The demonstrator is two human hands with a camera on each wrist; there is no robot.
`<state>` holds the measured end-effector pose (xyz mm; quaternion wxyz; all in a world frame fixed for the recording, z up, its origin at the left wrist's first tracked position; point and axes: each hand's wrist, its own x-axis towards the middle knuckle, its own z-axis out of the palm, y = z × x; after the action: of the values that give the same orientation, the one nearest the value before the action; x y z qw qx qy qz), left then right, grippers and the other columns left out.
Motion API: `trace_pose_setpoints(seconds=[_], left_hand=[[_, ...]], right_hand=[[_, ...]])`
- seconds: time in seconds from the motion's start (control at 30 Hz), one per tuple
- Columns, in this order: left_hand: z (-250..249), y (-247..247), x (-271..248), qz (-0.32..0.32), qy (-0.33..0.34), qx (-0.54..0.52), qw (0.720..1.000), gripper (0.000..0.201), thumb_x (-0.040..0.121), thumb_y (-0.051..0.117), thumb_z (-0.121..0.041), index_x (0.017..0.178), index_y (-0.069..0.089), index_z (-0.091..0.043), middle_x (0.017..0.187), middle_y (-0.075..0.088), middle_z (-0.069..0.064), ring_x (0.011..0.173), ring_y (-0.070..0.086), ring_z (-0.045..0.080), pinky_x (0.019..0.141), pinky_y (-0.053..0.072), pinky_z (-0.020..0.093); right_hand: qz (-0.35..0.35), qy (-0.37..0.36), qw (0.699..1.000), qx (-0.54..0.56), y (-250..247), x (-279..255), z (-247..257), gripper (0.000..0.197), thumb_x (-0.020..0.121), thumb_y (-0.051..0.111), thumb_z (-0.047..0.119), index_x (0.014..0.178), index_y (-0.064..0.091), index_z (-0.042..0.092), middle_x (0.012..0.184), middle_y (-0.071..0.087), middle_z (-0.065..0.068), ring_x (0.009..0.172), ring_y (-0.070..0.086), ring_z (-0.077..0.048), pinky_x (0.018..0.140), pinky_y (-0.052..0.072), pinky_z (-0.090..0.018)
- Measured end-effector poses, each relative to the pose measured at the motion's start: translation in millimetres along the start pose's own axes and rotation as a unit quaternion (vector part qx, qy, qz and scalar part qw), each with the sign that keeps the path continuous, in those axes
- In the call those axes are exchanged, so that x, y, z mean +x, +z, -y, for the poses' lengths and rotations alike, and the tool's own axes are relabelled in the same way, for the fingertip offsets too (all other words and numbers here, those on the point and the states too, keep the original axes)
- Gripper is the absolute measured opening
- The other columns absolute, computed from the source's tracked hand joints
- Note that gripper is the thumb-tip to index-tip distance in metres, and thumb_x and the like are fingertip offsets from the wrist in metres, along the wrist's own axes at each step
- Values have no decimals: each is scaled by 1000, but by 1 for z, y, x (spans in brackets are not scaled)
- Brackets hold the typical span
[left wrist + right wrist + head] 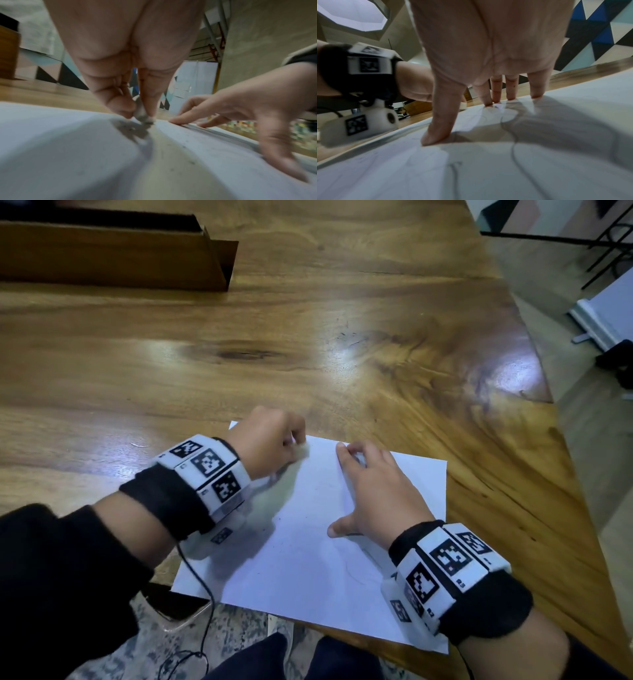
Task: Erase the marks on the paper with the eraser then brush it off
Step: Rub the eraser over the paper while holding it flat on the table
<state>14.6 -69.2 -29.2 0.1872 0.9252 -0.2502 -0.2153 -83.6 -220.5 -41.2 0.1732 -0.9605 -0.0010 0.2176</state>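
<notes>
On white paper (308,542), left hand (267,443) pinches grey-smudged eraser (143,116); right hand (376,491) presses flat.

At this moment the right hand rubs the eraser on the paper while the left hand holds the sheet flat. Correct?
Hands swapped. The left hand pinches the eraser against the paper; the right hand holds the sheet flat, as the left wrist view shows.

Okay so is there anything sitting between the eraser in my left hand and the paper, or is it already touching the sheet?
Nothing visible stands between them. The left hand pinches the eraser, whose tip sits on the paper. The right hand presses the sheet off to the side.
</notes>
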Motion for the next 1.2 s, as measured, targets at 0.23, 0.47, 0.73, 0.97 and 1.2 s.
trace_pose_setpoints(seconds=[0.23, 0.47, 0.73, 0.97, 1.2], left_hand=[[4, 17, -38, 141, 67, 7, 988, 6, 77, 66, -22, 77, 64, -17, 76, 57, 1, 71, 52, 18, 62, 39, 25], [-9, 13, 12, -14, 51, -7, 999, 13, 74, 63, -9, 87, 66, -12, 82, 68, 9, 71, 51, 17, 65, 38, 22], [-8, 17, -9, 103, 95, 0, 990, 15, 72, 67, -13, 87, 69, -15, 71, 56, -3, 63, 49, 10, 58, 36, 19], [-10, 23, -19, 118, 123, 25, 985, 12, 78, 62, -19, 88, 66, -11, 84, 63, 9, 74, 51, 20, 66, 38, 26], [-13, 20, -3, 46, 107, 31, 993, 12, 80, 60, -17, 91, 63, -13, 80, 50, 1, 74, 46, 17, 67, 32, 23]], right_hand=[[1, -4, 1000, -6, 0, 0, 0, 116, 66, 79, 50, 152, 6, 21, 146, 15, 7, 135, 16, -13, 112, 20, -24], [-1, -4, 1000, -7, 1, 1, -1, 118, 64, 80, 51, 152, 6, 23, 145, 16, 8, 131, 18, -13, 108, 21, -22], [-5, -4, 1000, -7, 3, 1, -2, 117, 64, 80, 50, 152, 7, 22, 145, 15, 8, 132, 19, -14, 109, 22, -23], [-6, -2, 1000, -10, 3, 2, -2, 117, 64, 80, 49, 151, 8, 21, 145, 16, 7, 133, 19, -15, 109, 23, -24], [5, -1, 1000, -23, 2, 0, -1, 116, 66, 79, 51, 152, 5, 23, 146, 14, 7, 134, 16, -15, 109, 22, -23]])
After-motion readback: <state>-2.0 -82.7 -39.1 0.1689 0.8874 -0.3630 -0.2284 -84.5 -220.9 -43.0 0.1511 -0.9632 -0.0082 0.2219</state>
